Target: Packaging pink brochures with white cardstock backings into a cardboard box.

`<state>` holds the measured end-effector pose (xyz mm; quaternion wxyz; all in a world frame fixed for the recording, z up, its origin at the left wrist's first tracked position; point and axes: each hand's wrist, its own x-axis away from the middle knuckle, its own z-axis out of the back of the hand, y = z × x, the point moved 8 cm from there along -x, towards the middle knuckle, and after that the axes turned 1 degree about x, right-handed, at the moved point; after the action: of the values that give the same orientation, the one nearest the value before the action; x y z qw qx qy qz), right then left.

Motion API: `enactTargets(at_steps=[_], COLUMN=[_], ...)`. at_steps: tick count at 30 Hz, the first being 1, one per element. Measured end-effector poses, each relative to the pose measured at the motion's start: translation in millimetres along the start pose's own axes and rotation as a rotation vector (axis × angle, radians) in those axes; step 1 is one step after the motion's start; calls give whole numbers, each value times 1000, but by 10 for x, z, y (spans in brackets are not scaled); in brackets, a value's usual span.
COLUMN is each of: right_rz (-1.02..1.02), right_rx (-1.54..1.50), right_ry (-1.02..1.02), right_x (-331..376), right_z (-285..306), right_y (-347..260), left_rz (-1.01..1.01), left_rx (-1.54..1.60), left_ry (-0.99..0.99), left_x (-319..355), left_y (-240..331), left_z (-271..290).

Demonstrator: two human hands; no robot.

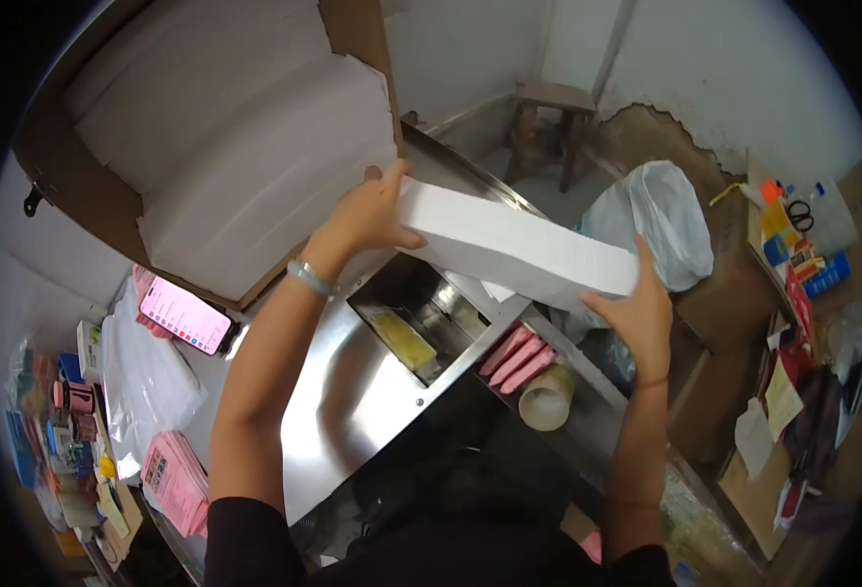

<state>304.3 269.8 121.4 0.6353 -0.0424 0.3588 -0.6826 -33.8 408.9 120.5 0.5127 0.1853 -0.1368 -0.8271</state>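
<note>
Steel worktop [306, 435] below, the left hand [364, 212] and right hand [642, 318] gripped a white stack [519, 240] by its ends (lifted, not yet set down).

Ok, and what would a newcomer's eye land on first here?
Probably the long white stack in the middle of the view, held at its ends between the left hand and the right hand. After that, perhaps the big open cardboard box with white layers inside, at the upper left, and the lit phone below it.
</note>
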Motion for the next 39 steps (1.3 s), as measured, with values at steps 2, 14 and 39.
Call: enactTargets(at_steps=[2, 14, 39], right_rz=[58, 15, -52], right_rx=[159, -670, -700], right_ry=[-93, 118, 278], right_x=[3, 721, 643], right_z=[-69, -610, -619], right_y=[-116, 557, 268], left_rz=[-4, -124, 622], left_rx=[-91, 284, 1069], left_ry=[-105, 402, 391], left_x=[-35, 460, 320], left_y=[55, -5, -3], left_z=[-218, -534, -737])
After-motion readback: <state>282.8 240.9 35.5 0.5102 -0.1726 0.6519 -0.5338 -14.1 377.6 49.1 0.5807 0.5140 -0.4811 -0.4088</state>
